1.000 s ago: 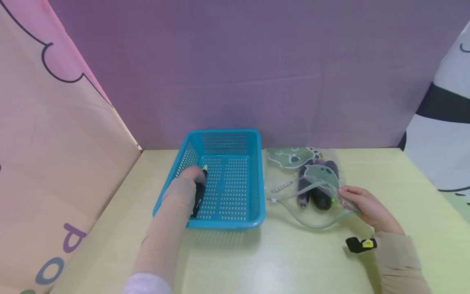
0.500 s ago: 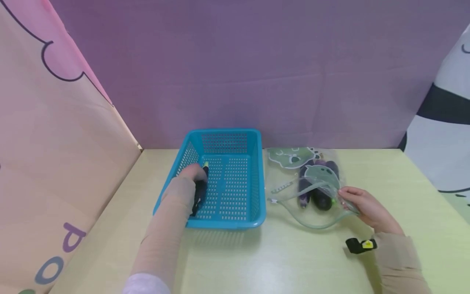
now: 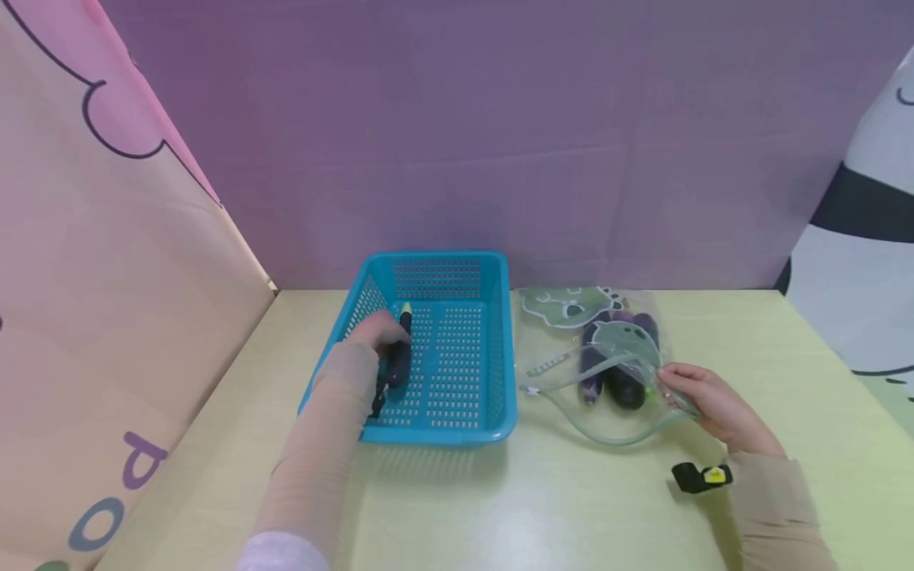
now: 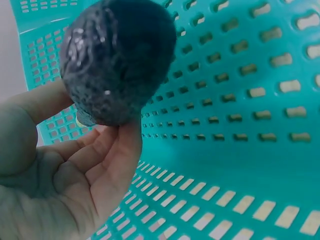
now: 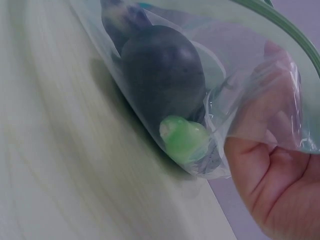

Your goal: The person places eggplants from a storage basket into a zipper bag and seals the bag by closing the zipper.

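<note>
Inside the blue basket (image 3: 441,435), toward its left side, my left hand (image 3: 374,328) grips a dark purple eggplant (image 3: 400,368). Its pale green tip points to the basket's far end. The left wrist view shows the thumb and fingers around the eggplant (image 4: 120,57), with its rounded end toward the camera. To the right of the basket lies a clear zip bag (image 3: 601,438), its mouth gaping toward me. My right hand (image 3: 714,406) pinches the right edge of that mouth. Several eggplants (image 5: 162,75) lie in the bag, one with a bright green stem end (image 5: 182,139).
The basket and bag stand side by side on a pale yellow table (image 3: 564,507), close to a purple back wall (image 3: 457,143). A printed panel (image 3: 128,262) closes off the left side. A black wrist camera (image 3: 703,477) juts from the right sleeve.
My left hand has shifted the eggplant slightly right and toward the far end of the basket, so more of it shows. The right hand and the bag have stayed in place.
</note>
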`<control>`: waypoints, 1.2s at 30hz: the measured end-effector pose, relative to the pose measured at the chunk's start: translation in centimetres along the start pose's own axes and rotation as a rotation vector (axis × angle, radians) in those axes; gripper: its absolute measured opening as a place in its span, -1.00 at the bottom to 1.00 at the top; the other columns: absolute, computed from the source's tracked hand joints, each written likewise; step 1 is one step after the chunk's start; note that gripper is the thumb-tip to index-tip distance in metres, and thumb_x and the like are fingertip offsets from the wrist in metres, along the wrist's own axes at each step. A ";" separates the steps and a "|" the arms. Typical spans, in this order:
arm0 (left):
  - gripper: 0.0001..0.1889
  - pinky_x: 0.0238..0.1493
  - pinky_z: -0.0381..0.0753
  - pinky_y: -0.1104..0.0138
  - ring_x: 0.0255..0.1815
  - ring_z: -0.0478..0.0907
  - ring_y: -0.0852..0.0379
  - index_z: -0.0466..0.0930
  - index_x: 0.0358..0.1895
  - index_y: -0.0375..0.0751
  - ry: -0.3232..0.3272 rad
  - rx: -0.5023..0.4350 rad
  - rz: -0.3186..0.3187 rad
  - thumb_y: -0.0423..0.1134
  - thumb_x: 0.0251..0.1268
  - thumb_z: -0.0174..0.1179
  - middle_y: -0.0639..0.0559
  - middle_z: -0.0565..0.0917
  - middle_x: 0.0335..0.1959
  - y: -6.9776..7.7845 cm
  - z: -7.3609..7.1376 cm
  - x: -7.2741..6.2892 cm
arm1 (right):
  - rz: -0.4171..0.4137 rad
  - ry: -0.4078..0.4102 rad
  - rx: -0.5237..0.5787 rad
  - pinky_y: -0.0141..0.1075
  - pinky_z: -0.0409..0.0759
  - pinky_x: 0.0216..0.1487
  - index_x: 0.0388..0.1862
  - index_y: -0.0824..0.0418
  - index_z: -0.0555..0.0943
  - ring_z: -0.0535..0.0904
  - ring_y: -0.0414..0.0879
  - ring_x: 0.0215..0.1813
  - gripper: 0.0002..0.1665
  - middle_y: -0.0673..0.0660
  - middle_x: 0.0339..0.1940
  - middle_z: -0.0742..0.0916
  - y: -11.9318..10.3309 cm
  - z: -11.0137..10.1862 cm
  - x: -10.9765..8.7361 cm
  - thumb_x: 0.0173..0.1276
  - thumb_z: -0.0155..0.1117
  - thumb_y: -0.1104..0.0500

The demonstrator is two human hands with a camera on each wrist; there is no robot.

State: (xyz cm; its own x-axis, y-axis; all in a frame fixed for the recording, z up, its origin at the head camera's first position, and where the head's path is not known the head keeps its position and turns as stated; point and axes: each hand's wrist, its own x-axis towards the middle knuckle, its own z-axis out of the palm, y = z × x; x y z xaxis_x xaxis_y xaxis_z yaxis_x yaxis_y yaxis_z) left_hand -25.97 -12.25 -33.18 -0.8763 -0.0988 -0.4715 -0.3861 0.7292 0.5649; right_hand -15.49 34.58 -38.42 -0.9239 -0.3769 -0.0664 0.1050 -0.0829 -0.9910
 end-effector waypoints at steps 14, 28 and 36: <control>-0.52 0.06 0.58 0.13 0.03 0.60 -0.11 0.36 0.18 -0.39 -0.027 -0.097 0.001 -0.17 0.30 0.16 -0.25 0.54 0.10 0.4 -0.2 0.4 | -0.007 -0.012 -0.005 -0.51 0.52 -0.46 -0.30 0.01 0.66 0.52 -0.34 -0.46 -0.63 -0.14 -0.46 0.65 0.1 0.1 0.0 0.52 -0.11 0.24; -0.49 0.07 0.58 0.20 -0.02 0.62 -0.01 0.40 0.19 -0.40 -0.055 -0.165 0.089 -0.10 0.31 0.17 -0.19 0.57 -0.01 2.1 -0.7 -1.0 | -0.005 -0.007 -0.011 -0.51 0.52 -0.47 -0.31 0.00 0.66 0.52 -0.34 -0.47 -0.65 -0.14 -0.47 0.65 0.1 0.0 0.1 0.51 -0.08 0.23; -0.56 0.07 0.58 0.20 -0.31 0.47 0.15 0.44 0.11 -0.42 -0.090 -0.262 0.139 -0.16 0.30 0.17 -0.03 0.49 -0.28 2.9 -0.8 -1.4 | -0.017 -0.021 -0.005 -0.51 0.51 -0.47 -0.31 0.01 0.66 0.51 -0.34 -0.47 -0.63 -0.14 -0.48 0.64 0.1 0.0 0.2 0.52 -0.10 0.25</control>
State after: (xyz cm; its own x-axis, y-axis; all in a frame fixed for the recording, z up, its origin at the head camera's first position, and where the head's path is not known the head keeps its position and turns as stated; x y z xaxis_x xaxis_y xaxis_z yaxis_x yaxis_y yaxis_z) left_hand -26.10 -10.51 -30.31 -0.9012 0.0586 -0.4294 -0.3363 0.5306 0.7781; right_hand -15.62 34.48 -38.51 -0.9173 -0.3953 -0.0475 0.0878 -0.0845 -0.9925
